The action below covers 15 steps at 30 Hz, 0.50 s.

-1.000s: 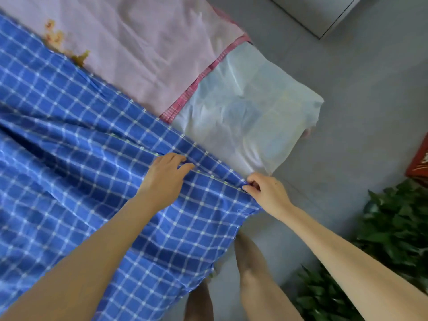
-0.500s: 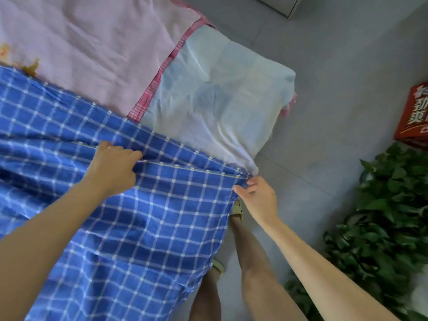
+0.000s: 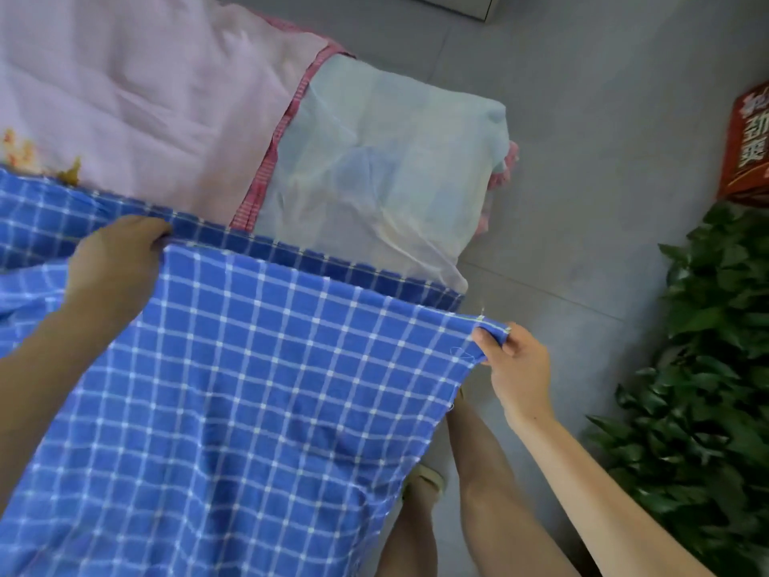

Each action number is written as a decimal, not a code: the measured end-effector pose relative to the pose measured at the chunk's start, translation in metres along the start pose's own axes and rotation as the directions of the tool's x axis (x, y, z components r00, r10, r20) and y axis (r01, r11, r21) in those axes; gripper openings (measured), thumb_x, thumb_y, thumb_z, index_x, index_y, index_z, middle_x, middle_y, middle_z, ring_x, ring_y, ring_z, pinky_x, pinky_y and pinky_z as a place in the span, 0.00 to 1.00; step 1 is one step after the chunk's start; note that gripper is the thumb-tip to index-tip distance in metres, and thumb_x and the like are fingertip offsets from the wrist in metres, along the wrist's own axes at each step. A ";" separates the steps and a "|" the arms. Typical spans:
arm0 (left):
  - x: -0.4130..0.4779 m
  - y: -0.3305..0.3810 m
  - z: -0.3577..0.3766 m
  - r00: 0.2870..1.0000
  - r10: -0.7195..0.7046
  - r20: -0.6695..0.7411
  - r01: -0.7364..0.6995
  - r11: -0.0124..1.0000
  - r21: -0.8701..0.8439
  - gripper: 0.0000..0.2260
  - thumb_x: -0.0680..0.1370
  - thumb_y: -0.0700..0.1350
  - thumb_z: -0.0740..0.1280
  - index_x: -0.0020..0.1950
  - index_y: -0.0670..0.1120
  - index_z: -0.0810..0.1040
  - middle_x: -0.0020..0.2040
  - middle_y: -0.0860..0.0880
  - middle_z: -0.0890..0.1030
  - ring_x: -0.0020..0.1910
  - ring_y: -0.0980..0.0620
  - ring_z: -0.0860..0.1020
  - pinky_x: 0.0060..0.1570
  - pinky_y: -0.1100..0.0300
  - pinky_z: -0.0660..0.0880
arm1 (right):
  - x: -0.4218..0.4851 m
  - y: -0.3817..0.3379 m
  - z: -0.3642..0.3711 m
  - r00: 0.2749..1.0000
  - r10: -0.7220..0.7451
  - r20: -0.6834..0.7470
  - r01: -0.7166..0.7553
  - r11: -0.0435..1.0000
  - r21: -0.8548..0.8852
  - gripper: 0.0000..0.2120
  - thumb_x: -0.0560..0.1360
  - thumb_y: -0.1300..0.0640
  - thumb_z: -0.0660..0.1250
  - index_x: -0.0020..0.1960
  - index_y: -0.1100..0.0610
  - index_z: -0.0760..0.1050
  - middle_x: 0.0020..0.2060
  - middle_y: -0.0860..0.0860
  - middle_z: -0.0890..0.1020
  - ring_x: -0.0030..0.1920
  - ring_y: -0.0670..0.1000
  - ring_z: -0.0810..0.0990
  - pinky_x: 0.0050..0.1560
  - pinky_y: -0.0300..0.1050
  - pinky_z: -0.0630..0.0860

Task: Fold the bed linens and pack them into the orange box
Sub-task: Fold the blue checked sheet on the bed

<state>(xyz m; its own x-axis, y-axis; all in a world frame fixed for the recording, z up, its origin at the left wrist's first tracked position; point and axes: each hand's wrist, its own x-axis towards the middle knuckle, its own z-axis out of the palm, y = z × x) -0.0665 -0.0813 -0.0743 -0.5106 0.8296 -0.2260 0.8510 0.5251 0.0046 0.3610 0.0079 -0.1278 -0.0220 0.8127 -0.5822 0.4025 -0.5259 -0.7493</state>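
We record that the two hands, which a second ago sat near each other on the top hem of the blue checked sheet point(image 3: 270, 410), now stand well apart along it. The left hand point(image 3: 112, 260) has its fingers curled over the hem just below the pink sheet point(image 3: 166, 110), while the right hand point(image 3: 516, 368) pinches the sheet's corner, below and to the right of the pink sheet. The hem between them has gone from slack to drawn nearly straight. We judge from this that one edge is now squared up and ready for a first fold; no fold is made yet. The blue checked sheet overlaps the near edge of the pink sheet and hangs toward the person in soft, shallow creases. A doubled hem band shows along its far edge, and a loose thread sits at the held corner. The orange box point(image 3: 749, 147) stands on the floor well to the right of the pink sheet, only partly in view, so we cannot tell whether anything is packed in it.
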 end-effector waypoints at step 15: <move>0.036 0.020 0.022 0.981 0.101 0.163 -0.097 0.995 -0.032 0.10 0.75 0.45 0.69 0.51 0.39 0.80 0.50 0.36 0.80 0.51 0.35 0.77 0.49 0.45 0.73 | 0.066 -0.005 0.034 0.972 -0.193 -0.136 0.015 0.628 -0.778 0.13 0.70 0.63 0.68 0.55 0.60 0.78 0.46 0.59 0.81 0.47 0.63 0.78 0.47 0.54 0.71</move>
<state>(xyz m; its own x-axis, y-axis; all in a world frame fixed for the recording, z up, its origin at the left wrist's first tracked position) -0.0655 -0.0453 -0.1041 -0.3950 0.8365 -0.3798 0.8924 0.4476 0.0576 0.3267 0.0559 -0.1731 0.0258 0.9254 -0.3782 0.9644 -0.1226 -0.2342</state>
